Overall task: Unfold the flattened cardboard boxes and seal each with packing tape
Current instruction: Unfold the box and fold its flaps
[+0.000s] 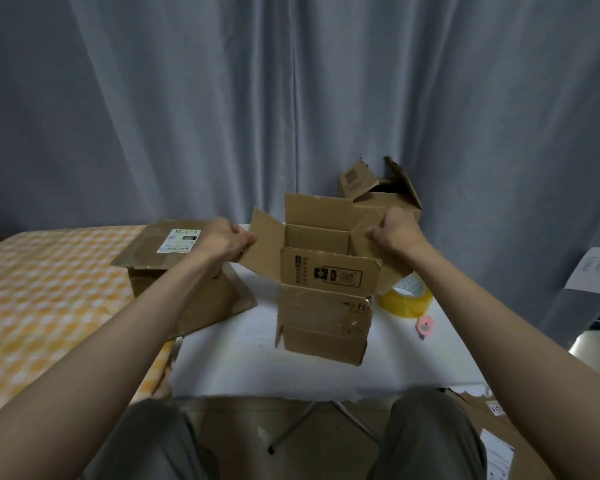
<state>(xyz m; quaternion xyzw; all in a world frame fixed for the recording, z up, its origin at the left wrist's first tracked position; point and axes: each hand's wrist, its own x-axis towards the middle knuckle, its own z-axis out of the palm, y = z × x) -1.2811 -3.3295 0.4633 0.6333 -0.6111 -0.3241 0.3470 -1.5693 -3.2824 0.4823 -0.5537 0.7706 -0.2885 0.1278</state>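
From the head view, an opened cardboard box (323, 306) stands upright in the middle of the white table (257, 368), its top flaps spread wide. The left hand (222, 242) has its grip clamped on the left flap, fingers curled round its edge; the right hand (394, 232) has its grip clamped on the right flap the same way. A roll of yellow packing tape (407, 299) lies just beside the box on its right, with a small pink cutter (425, 325) near it. A second open box (381, 192) sits behind, by the grey curtain (291, 98). A flattened box (174, 265) with a white label rests at the table's left edge, beside a bed with a yellow checked cover (49, 289).
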